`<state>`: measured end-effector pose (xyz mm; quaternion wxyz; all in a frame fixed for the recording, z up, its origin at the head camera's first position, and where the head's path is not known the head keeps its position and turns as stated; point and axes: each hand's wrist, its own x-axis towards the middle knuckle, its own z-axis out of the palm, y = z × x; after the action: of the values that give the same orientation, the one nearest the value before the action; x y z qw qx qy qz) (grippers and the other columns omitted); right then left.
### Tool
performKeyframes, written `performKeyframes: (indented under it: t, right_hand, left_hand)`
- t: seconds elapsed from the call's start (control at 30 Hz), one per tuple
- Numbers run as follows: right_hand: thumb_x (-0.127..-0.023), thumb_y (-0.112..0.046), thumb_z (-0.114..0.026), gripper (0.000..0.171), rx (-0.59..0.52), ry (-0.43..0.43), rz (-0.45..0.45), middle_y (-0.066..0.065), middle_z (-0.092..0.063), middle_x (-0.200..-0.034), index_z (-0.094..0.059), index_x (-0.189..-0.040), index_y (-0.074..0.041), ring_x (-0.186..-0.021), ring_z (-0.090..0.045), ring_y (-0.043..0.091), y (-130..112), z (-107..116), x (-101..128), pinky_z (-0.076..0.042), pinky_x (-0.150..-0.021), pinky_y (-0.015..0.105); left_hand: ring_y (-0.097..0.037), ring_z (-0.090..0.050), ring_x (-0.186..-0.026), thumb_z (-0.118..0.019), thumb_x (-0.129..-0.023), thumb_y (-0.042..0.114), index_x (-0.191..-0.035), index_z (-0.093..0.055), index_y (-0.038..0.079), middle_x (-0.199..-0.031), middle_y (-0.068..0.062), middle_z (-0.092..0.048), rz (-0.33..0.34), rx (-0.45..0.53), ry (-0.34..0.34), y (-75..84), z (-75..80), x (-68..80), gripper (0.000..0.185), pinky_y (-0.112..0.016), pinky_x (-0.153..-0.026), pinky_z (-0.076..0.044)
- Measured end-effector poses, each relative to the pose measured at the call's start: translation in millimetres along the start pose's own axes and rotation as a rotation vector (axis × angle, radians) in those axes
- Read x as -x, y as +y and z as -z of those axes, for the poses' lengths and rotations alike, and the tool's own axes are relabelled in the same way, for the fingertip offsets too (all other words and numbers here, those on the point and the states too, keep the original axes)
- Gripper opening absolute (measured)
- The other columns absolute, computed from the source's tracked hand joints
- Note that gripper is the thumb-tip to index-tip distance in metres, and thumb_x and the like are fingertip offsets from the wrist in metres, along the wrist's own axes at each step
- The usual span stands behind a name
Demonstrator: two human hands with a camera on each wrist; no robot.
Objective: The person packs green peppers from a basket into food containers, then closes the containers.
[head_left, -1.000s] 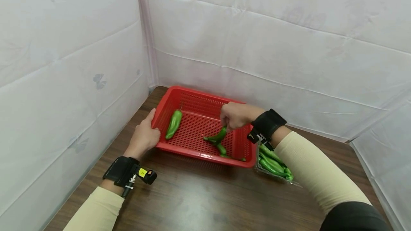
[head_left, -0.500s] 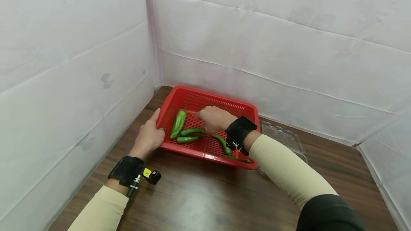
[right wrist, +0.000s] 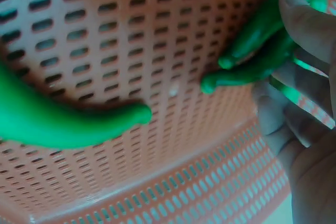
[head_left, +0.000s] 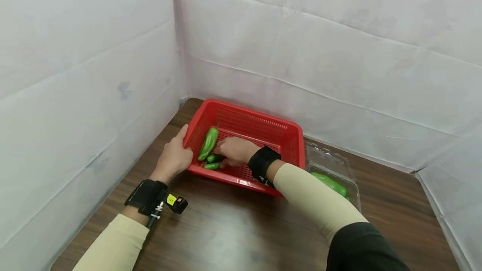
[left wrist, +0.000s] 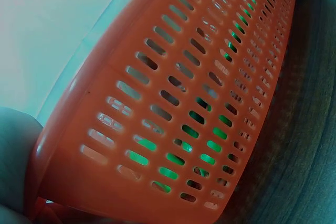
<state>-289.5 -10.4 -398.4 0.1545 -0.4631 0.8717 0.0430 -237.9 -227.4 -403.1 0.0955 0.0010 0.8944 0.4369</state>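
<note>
Your right hand curls its fingers around two slim green peppers at the left end of the red basket; your left hand grips its rim. The peppers look light, smooth and a little slippery; hold them mid-body, gently.

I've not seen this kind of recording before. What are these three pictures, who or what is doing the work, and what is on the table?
No machine here: a person works with bare hands, wearing one camera on the head and one on each wrist. The head view looks down at a dark wooden table with a red basket. The left hand holds the basket's left rim; its wrist camera shows the slotted basket wall up close. The right hand is inside the basket, fingers on two slim green peppers; its wrist camera shows those fingers against the peppers. A bigger pepper lies beside them. Right of the basket, a clear plastic box contains another pepper.
</note>
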Motion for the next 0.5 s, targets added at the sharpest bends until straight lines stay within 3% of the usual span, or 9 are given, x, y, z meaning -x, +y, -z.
performKeyframes:
  t: [0.1,0.3,0.4,0.5]
  right_hand:
    - [-0.095,-0.03,-0.077,0.021,0.028,-0.034,-0.018,0.002,-0.074,-0.102,-0.074,-0.105,-0.013,-0.092,-0.068,0.014,-1.4,-3.9,-1.6,-0.055,-0.086,0.031]
    - [-0.094,-0.034,-0.078,0.024,0.064,-0.113,-0.081,-0.003,-0.066,-0.086,-0.064,-0.084,-0.017,-0.075,-0.053,0.01,-4.2,-5.8,2.4,-0.047,-0.073,0.028]
    - [-0.093,-0.032,-0.079,0.025,0.104,-0.143,-0.108,-0.004,-0.064,-0.085,-0.061,-0.082,-0.018,-0.075,-0.052,0.01,-6.1,-6.5,4.7,-0.048,-0.073,0.029]
    - [-0.092,-0.033,-0.079,0.019,0.151,-0.157,-0.128,-0.002,-0.071,-0.097,-0.069,-0.091,-0.016,-0.086,-0.059,0.012,-8.0,-6.5,6.5,-0.053,-0.084,0.031]
  left_hand:
    - [-0.042,-0.06,-0.127,-0.042,-0.098,0.007,-0.169,-0.011,0.013,-0.153,-0.03,-0.05,-0.006,-0.001,-0.004,2.4,-1.7,0.7,0.078,-0.058,-0.101,-0.05]
    - [-0.041,-0.061,-0.125,-0.043,-0.098,0.008,-0.169,-0.011,0.015,-0.152,-0.029,-0.052,0.008,0.005,0.005,1.7,-2.9,2.1,0.078,-0.056,-0.099,-0.051]
    - [-0.04,-0.061,-0.124,-0.042,-0.098,0.008,-0.169,-0.011,0.015,-0.152,-0.029,-0.052,0.004,0.012,0.006,1.9,-4.1,2.9,0.078,-0.056,-0.1,-0.051]
    - [-0.041,-0.061,-0.125,-0.042,-0.098,0.008,-0.169,-0.011,0.015,-0.152,-0.029,-0.052,0.007,0.015,0.002,2.8,-4.7,3.5,0.078,-0.057,-0.101,-0.05]
